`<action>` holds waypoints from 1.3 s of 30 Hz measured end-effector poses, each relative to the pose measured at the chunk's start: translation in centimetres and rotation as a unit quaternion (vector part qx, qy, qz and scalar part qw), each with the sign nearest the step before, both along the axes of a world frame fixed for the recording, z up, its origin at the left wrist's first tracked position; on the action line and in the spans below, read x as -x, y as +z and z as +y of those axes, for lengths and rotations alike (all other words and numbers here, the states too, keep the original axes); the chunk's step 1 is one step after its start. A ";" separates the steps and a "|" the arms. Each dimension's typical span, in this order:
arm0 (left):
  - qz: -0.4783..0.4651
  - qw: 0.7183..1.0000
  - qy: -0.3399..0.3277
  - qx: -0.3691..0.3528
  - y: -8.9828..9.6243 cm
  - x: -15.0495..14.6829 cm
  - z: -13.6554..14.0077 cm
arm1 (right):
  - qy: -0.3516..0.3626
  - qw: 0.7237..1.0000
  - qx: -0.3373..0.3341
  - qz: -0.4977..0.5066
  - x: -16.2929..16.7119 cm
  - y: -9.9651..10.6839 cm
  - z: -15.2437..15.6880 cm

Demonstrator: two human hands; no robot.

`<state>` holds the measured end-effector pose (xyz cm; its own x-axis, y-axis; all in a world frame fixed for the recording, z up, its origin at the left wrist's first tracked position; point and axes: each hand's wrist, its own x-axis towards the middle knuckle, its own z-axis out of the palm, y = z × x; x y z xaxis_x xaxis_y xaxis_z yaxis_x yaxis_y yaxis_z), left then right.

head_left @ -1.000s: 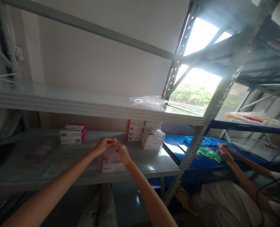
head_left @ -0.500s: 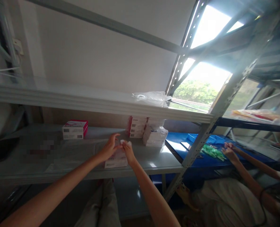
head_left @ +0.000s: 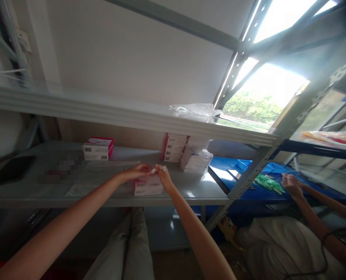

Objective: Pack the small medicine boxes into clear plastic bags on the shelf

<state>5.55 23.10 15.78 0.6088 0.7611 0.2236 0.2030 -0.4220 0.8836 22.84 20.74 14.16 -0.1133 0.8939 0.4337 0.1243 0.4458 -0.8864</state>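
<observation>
Above a pink-and-white box (head_left: pixel 148 187) near the shelf's front edge, my two hands meet. A small white piece (head_left: pixel 153 170), too small to identify, shows between their fingertips. My right hand (head_left: pixel 164 177) is closed in a pinch on it. Against its other side, my left hand (head_left: pixel 137 171) has its fingers bent together and appears to pinch it too. The box below stands on the grey shelf, its top partly hidden by my hands. Clear plastic film (head_left: pixel 99 177) lies flat to the left of the box.
Stacked pink-and-white boxes (head_left: pixel 174 147) stand behind, beside a plastic-wrapped stack (head_left: pixel 196 160). Another box (head_left: pixel 98 148) sits at the back left; a dark flat object (head_left: pixel 11 170) lies further left. An upper shelf (head_left: pixel 126 120) crosses above. At right, a co-worker's hands (head_left: pixel 292 186) are near green items (head_left: pixel 269 183).
My left hand's spread fingers have closed in toward the white piece at my right fingertips. The view has shifted slightly, and more of the box's front shows below my hands.
</observation>
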 end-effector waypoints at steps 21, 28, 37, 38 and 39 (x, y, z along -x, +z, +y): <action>-0.102 0.988 0.034 0.108 0.4 0.5 -0.5 | 0.108 0.988 0.041 -0.098 -1.5 3.9 -0.6; -0.010 0.996 -0.004 0.090 0.4 1.2 0.0 | 0.063 0.993 0.055 -0.082 -1.6 3.3 -0.7; -0.107 0.983 0.074 0.127 -0.1 0.5 -0.4 | 0.052 0.994 0.063 -0.076 -1.9 2.4 -0.4; -0.104 0.984 0.068 0.127 -0.1 0.6 -0.5 | 0.068 0.992 0.067 -0.082 -1.9 2.5 -0.5; -0.097 0.986 0.055 0.120 -0.1 0.7 -0.6 | 0.079 0.991 0.069 -0.082 -1.8 2.5 -0.5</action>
